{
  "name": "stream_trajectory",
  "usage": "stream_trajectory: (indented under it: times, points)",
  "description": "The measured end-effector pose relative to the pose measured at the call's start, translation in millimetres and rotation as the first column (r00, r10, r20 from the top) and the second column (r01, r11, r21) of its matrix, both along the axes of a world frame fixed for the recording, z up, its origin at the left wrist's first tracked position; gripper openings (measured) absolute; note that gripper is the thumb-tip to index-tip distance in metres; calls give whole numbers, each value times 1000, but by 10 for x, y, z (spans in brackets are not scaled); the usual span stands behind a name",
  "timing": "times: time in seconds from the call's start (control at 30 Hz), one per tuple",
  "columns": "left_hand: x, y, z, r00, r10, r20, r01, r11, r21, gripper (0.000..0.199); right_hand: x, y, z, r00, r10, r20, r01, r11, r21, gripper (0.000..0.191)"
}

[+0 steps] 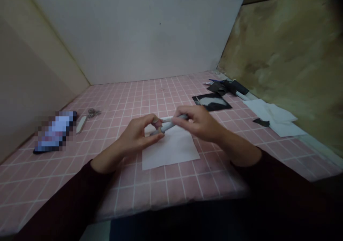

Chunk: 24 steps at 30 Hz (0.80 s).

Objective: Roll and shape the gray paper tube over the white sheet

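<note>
Over a white sheet of paper, both hands meet at a slim grey pen-shaped tool. My right hand is closed around its upper part, so the tool slants down to the left. My left hand is curled, thumb and fingers pinching at the tool's lower end. Exactly what sits between the left fingertips is partly hidden and dim. The paper lies flat beneath the hands on the pink checked tabletop.
A phone with a blurred screen, a white strip-like object and small scissors lie left. Rightward are a black-and-white sheet, dark scraps and white papers. Walls enclose the table's back and sides.
</note>
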<state>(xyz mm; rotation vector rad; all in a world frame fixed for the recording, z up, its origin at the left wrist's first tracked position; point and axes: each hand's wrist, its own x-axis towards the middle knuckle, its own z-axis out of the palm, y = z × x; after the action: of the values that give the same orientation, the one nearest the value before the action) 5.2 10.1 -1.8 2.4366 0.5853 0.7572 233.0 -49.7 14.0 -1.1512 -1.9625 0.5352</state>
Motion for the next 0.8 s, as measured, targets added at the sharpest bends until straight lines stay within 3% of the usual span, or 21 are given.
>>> stream_trajectory:
  times: [0.1, 0.27, 0.37, 0.43, 0.57, 0.73, 0.8]
  points:
    - [9, -15, 3, 996, 75, 42, -77, 996, 43, 18, 27, 5, 14, 997, -70, -38, 71, 997, 37, 25]
    - [18, -28, -17, 993, 121, -4, -119, 982, 146, 17, 12, 19, 1, 999, 2, 38, -2, 1000, 7, 24]
    - [19, -13, -32, 987, 163, 8, -160, 958, 240, 15, 47, 34, 26, 993, -116, -22, 116, 993, 16, 27]
    - [26, -8, -44, 982, 189, 26, -188, 935, 300, 17, 38, 38, 25, 991, -130, -39, 130, 991, 4, 28]
    - [45, -29, -57, 981, 196, 11, -181, 879, 441, 20, -5, 44, -5, 998, -56, -17, 54, 995, -87, 31]
    - [61, -53, -55, 974, 228, 12, -199, 822, 533, 15, 10, 75, -28, 977, -104, -188, 48, 959, -281, 35]
    - [70, -53, -62, 979, 204, 17, -178, 810, 559, 14, -12, 90, -57, 978, -58, -198, -6, 952, -308, 34]
